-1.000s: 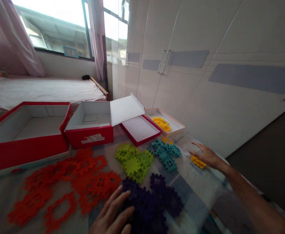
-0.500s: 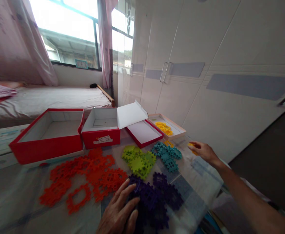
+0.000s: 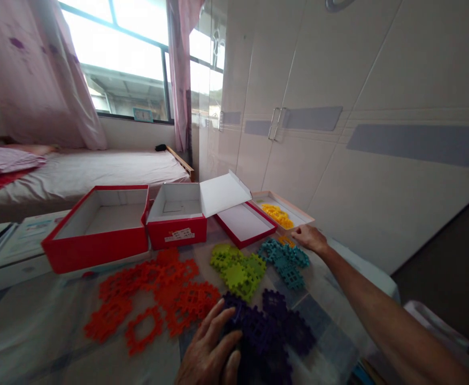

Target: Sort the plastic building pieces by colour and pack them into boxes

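Observation:
My left hand (image 3: 210,350) lies at the left edge of a heap of dark purple toothed building pieces (image 3: 258,326), fingers stretched and slightly apart, fingertips touching the heap. My right hand (image 3: 308,238) is closed, just off the near right corner of a shallow pale tray (image 3: 301,215). Whatever its fingers hold is hidden. Yellow pieces (image 3: 277,215) are piled in that tray. One more yellow piece (image 3: 286,241) lies on the cloth, left of my right fingertips. Teal pieces (image 3: 284,259) sit just below it, and lime-green pieces (image 3: 238,270) are farther left.
Orange-red pieces (image 3: 154,291) spread over the left of the checked cloth. Behind stand a red box (image 3: 98,255), a second red box (image 3: 178,230) with its white flap raised, and a shallow red lid (image 3: 254,239). A white wardrobe (image 3: 310,171) rises behind the table.
My right hand, earlier out to the right with a yellow piece in its fingers, has moved left to the pale tray's corner. That piece no longer shows. My left hand stays by the purple heap.

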Tool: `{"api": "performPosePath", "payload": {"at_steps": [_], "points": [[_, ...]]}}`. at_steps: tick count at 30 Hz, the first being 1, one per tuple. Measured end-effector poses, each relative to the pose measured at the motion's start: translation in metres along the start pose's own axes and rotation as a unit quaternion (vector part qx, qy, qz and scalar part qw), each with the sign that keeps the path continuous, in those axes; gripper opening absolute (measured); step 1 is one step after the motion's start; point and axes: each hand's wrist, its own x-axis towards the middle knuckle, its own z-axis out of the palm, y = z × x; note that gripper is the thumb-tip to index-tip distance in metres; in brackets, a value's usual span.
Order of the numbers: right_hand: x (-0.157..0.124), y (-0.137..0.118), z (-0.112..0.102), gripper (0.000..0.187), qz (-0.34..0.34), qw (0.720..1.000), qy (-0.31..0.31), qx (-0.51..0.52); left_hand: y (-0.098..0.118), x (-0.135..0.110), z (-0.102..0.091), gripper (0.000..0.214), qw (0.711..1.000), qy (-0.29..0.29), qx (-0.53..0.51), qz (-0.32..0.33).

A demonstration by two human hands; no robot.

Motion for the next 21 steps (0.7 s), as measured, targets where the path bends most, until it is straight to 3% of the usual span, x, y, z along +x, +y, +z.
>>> {"api": "performPosePath", "payload": {"at_steps": [6,14,21], "points": [[-0.009,0.005,0.014,0.02,-0.024,0.997,-0.062,-0.026,0.001,0.006,-0.001,0.019,1.0,0.025,0.01,0.011],[-0.003,0.017,0.02,0.018,-0.012,0.997,-0.073,-0.019,0.0,0.007,-0.001,0.018,0.999,0.039,0.023,0.013],[-0.006,0.017,0.023,0.022,-0.048,0.995,-0.084,-0.003,0.001,0.007,0.0,0.018,0.999,0.039,0.017,0.019]]}}
